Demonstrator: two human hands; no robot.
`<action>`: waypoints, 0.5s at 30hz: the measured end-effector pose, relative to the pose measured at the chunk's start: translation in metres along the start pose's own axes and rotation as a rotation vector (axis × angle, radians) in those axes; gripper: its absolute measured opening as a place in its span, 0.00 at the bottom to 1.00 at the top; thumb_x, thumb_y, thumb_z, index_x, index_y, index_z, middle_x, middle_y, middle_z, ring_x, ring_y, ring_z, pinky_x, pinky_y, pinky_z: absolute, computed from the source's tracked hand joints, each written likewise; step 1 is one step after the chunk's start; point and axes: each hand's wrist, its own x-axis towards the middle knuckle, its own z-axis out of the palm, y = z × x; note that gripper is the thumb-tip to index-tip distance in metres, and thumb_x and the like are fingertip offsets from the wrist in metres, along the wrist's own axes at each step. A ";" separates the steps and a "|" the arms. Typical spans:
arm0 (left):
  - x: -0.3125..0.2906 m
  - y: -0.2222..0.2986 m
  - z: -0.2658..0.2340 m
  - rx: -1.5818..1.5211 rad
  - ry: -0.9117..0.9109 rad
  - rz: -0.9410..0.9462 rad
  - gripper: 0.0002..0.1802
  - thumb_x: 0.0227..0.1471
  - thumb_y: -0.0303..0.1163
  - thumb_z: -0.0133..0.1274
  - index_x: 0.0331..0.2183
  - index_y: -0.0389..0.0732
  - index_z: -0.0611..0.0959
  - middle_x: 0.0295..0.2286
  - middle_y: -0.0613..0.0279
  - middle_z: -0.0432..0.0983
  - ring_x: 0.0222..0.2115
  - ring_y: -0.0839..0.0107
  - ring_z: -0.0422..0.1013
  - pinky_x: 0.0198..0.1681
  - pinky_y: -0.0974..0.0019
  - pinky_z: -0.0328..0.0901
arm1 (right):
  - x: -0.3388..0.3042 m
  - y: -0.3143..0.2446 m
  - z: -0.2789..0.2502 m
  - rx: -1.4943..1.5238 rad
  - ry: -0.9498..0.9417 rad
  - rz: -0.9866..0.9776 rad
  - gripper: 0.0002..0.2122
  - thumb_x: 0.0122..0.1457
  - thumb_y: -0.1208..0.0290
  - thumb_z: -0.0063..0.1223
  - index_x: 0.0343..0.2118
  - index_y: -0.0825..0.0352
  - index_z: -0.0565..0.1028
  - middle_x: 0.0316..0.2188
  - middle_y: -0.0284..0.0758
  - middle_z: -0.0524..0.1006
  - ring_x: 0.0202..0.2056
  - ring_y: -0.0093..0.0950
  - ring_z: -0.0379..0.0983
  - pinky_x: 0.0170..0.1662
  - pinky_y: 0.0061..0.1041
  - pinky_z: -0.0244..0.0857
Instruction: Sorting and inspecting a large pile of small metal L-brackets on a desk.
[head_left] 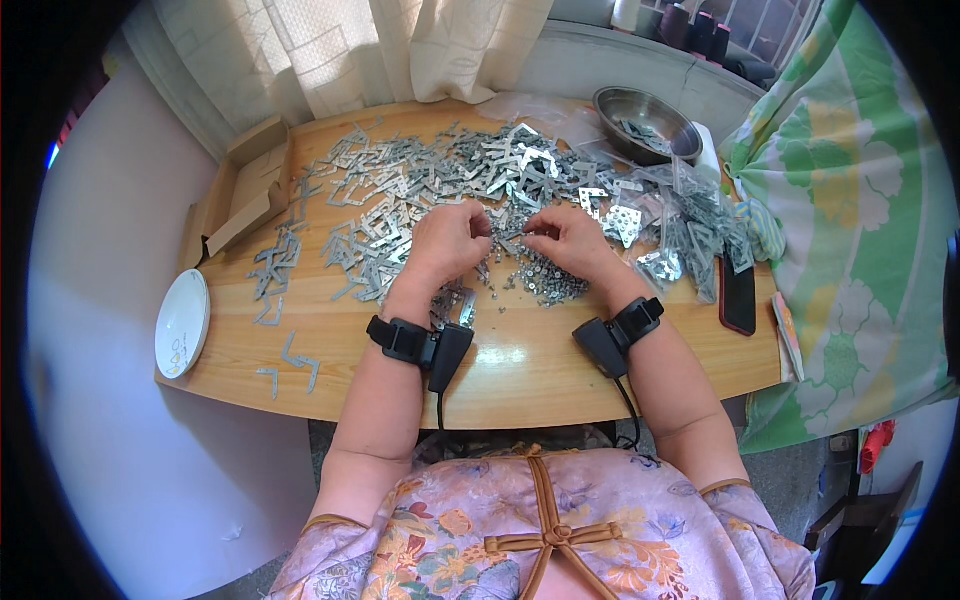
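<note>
Both my hands are over a heap of small metal hardware in the middle of the wooden table. My left hand (449,242) has its fingers curled and the thumb against them, at the edge of a large spread of L-shaped metal corner brackets (385,205). Just across from it, my right hand (570,243) pinches with thumb and fingertips above a pile of small screws or nuts (548,283). Whatever lies between the fingertips of either hand is too small to make out. Black bands with boxy devices circle both wrists.
An open cardboard box (250,190) and a white plate (183,325) stand at the left. Clear plastic bags of brackets (695,215) lie on the right, near a phone (737,296). A steel bowl (648,125) sits far right. A green patterned curtain (840,230) hangs alongside.
</note>
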 end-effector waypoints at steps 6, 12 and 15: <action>0.010 -0.017 0.020 -0.310 0.076 0.047 0.10 0.35 0.31 0.58 0.26 0.40 0.80 0.21 0.62 0.76 0.24 0.71 0.72 0.29 0.68 0.66 | -0.004 -0.003 0.003 -0.424 -0.031 -0.280 0.10 0.43 0.61 0.56 0.26 0.60 0.76 0.28 0.33 0.72 0.31 0.34 0.70 0.33 0.33 0.63; 0.009 -0.009 0.027 -0.700 -0.013 0.028 0.08 0.39 0.24 0.59 0.26 0.36 0.77 0.22 0.69 0.73 0.23 0.83 0.66 0.26 0.78 0.62 | -0.007 -0.007 0.005 -0.476 -0.054 -0.219 0.08 0.46 0.63 0.53 0.23 0.63 0.74 0.26 0.33 0.71 0.31 0.37 0.70 0.32 0.35 0.63; 0.007 -0.007 0.028 -0.809 -0.021 0.003 0.08 0.39 0.24 0.59 0.26 0.36 0.77 0.22 0.69 0.72 0.23 0.83 0.66 0.26 0.79 0.62 | -0.005 -0.006 0.006 -0.520 -0.043 -0.216 0.08 0.47 0.63 0.53 0.23 0.63 0.73 0.27 0.34 0.72 0.31 0.37 0.70 0.32 0.36 0.63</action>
